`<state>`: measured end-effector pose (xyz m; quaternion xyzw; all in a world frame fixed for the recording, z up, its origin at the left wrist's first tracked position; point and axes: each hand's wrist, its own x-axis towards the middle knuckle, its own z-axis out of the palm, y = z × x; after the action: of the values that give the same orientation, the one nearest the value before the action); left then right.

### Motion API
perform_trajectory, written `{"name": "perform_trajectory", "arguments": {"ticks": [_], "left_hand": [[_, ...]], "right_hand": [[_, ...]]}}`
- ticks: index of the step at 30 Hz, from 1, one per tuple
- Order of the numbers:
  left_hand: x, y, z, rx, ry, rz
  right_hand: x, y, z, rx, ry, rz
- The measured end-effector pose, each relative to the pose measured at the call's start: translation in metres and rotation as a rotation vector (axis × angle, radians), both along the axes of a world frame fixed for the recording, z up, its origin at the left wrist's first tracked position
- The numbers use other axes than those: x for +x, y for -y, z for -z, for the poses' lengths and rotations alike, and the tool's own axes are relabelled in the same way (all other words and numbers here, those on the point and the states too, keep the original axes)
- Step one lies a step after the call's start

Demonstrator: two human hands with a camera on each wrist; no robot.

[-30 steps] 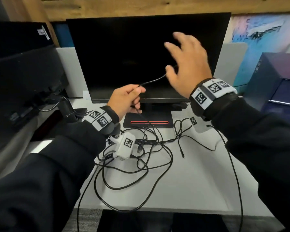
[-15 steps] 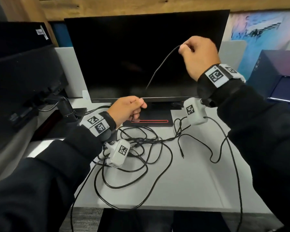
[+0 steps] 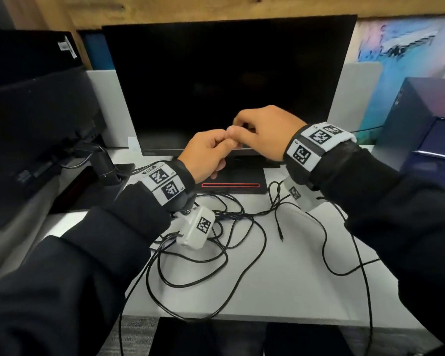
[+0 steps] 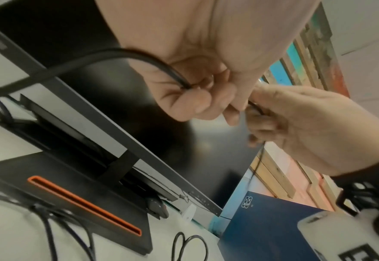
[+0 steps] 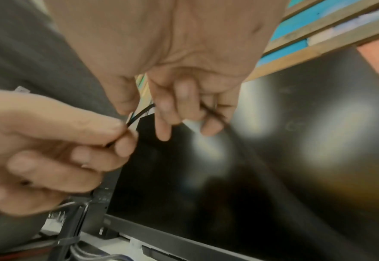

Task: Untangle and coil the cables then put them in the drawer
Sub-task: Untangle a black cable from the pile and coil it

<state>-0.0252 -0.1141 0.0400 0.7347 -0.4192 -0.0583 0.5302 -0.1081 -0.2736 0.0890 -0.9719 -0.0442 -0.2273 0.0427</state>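
A tangle of thin black cables (image 3: pixel 206 255) lies on the white desk (image 3: pixel 293 291) in front of the monitor. Both hands meet above the monitor base. My left hand (image 3: pixel 211 152) pinches a thin black cable (image 4: pixel 153 61) between thumb and curled fingers. My right hand (image 3: pixel 262 132) touches it fingertip to fingertip and pinches the same cable (image 5: pixel 139 114) a short way along. One loose plug end (image 3: pixel 281 236) rests on the desk to the right of the tangle. No drawer is in view.
A dark monitor (image 3: pixel 226 83) stands close behind the hands on a black base with a red slot (image 3: pixel 230 185). A second black monitor (image 3: pixel 36 119) is at the left, and a dark blue box (image 3: pixel 421 129) at the right. A cable hangs over the desk's front edge.
My right hand, which had drawn the cable up and away to the right, has come back down to meet the left hand. The left hand has risen slightly, still holding the cable.
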Motion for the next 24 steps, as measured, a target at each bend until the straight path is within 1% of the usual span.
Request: {"name": "perform_trajectory", "arguments": {"ticks": [2,5,8,9,10,11,12,13,15,16,17,19,22,24], "left_hand": [[0.003,-0.005,0.006,0.010,-0.043,0.007],[0.008,-0.012,0.013,0.046,-0.108,-0.009],[0.014,-0.017,0.023,0.041,-0.166,-0.019],[0.016,-0.017,0.026,0.018,-0.206,-0.012],[0.016,-0.017,0.027,-0.006,-0.243,-0.005],[0.015,-0.015,0.026,-0.027,-0.264,-0.001],[0.013,-0.012,0.023,-0.044,-0.262,0.002],[0.009,-0.009,0.019,-0.061,-0.241,0.006],[0.000,0.001,0.009,-0.105,-0.187,0.024],[-0.004,0.006,0.005,-0.130,-0.174,0.040],[-0.008,0.011,0.001,-0.156,-0.174,0.056],[-0.013,0.017,-0.003,-0.184,-0.184,0.075],[-0.010,0.015,0.002,-0.184,-0.193,0.062],[-0.004,0.010,0.014,-0.164,-0.244,0.056]], "right_hand": [[-0.001,0.009,-0.002,0.007,0.078,0.039],[-0.003,0.027,-0.008,0.093,0.273,0.199],[-0.008,0.045,-0.018,0.208,0.325,0.343],[-0.008,0.050,-0.020,0.198,0.331,0.369],[-0.008,0.053,-0.019,0.141,0.343,0.376],[-0.009,0.053,-0.018,0.042,0.359,0.352],[-0.011,0.050,-0.016,-0.060,0.381,0.291],[-0.012,0.042,-0.015,-0.124,0.398,0.192],[-0.014,0.021,-0.011,-0.127,0.338,-0.026],[-0.014,0.011,-0.008,-0.101,0.269,-0.093],[-0.013,0.004,-0.005,-0.070,0.200,-0.121],[-0.012,0.002,-0.003,-0.018,0.146,-0.094],[-0.014,0.019,-0.011,0.021,0.288,0.017],[-0.019,0.033,-0.020,0.079,0.389,0.099]]}}
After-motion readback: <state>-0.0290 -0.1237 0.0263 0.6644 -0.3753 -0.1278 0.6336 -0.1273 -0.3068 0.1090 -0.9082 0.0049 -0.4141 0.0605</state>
